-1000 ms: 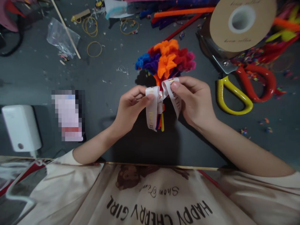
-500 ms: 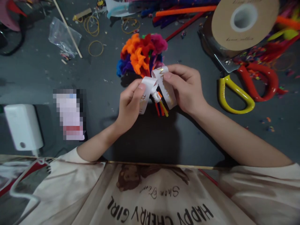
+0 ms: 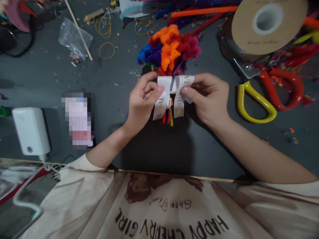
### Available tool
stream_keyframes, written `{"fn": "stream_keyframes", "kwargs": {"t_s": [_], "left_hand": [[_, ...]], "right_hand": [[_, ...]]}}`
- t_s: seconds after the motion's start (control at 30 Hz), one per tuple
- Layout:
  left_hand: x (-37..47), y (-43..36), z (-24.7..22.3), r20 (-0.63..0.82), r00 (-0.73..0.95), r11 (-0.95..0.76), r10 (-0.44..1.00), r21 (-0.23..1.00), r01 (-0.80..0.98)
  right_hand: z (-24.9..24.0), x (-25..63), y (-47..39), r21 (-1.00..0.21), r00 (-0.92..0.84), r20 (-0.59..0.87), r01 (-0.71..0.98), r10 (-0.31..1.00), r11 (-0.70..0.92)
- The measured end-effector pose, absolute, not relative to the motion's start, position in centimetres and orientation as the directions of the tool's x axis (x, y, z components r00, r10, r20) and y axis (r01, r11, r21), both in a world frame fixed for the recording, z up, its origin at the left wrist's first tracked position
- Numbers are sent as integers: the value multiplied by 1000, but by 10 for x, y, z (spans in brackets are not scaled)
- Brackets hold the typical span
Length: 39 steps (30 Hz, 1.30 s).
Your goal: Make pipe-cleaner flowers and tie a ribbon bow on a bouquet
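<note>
A bouquet of fuzzy flowers in orange, red, blue, purple and pink points away from me, its short stems toward me. Around the stems is a white ribbon with gold letters, looped to both sides, its two tails hanging down. My left hand pinches the left loop between thumb and fingers. The right loop is pinched by my right hand in the same way. Where the ribbon crosses the stems, the middle is partly hidden by the loops.
Scissors with yellow and red handles lie at the right, under a ribbon spool. At the left are a white power bank and a blurred phone. Rubber bands, a stick and a plastic bag lie farther back.
The bouquet has turned and shifted right in view, with its flowers more upright. Both hands have moved slightly right with the ribbon loops, which now sit more level and side by side.
</note>
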<state>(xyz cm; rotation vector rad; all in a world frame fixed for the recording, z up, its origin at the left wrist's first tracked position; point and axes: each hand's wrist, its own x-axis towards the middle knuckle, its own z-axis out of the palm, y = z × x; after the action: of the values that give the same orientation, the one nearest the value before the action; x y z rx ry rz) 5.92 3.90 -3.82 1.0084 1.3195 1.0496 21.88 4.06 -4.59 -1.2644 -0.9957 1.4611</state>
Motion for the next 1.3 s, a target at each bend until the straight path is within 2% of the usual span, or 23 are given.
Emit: {"fn": "stream_keyframes", "kwargs": {"t_s": [0.1, 0.27, 0.4, 0.53, 0.73, 0.83, 0.93, 1.07, 1.17, 1.2, 1.3], "left_hand": [[58, 39, -39, -220, 0, 220, 976, 975, -31], [57, 39, -38, -246, 3, 246, 969, 969, -10], [56, 36, -35, -167, 107, 173, 980, 984, -48], [55, 34, -33, -145, 176, 166, 974, 980, -110], [56, 37, -35, -170, 176, 191, 970, 975, -114], [57, 37, -35, -164, 144, 178, 976, 980, -91], [57, 36, -35, -141, 129, 151, 982, 986, -70], [55, 38, -41, -64, 152, 76, 986, 994, -77], [53, 40, -50, 35, 184, -15, 982, 994, -107], [52, 40, -53, -3, 194, 22, 981, 995, -99], [50, 41, -56, 8, 235, 27, 972, 989, -145]], "right_hand": [[-42, 219, 38, -959, -72, -219, -169, 973, -229], [-39, 217, 36, -961, -39, -241, -129, 970, -244], [-41, 217, 38, -934, -39, -300, -189, 953, -302], [-41, 218, 40, -952, -22, -277, -127, 961, -278], [-43, 222, 38, -979, -58, -203, -15, 977, -204], [-44, 223, 38, -991, -110, -126, -37, 986, -130], [-44, 223, 37, -998, -136, -53, -36, 989, -59], [-47, 222, 39, -997, -101, 26, 75, 995, 34], [-56, 221, 41, -990, -78, 132, 45, 988, 135], [-58, 221, 42, -985, -70, 167, 24, 983, 169], [-63, 220, 43, -974, -69, 227, -1, 972, 227]]}}
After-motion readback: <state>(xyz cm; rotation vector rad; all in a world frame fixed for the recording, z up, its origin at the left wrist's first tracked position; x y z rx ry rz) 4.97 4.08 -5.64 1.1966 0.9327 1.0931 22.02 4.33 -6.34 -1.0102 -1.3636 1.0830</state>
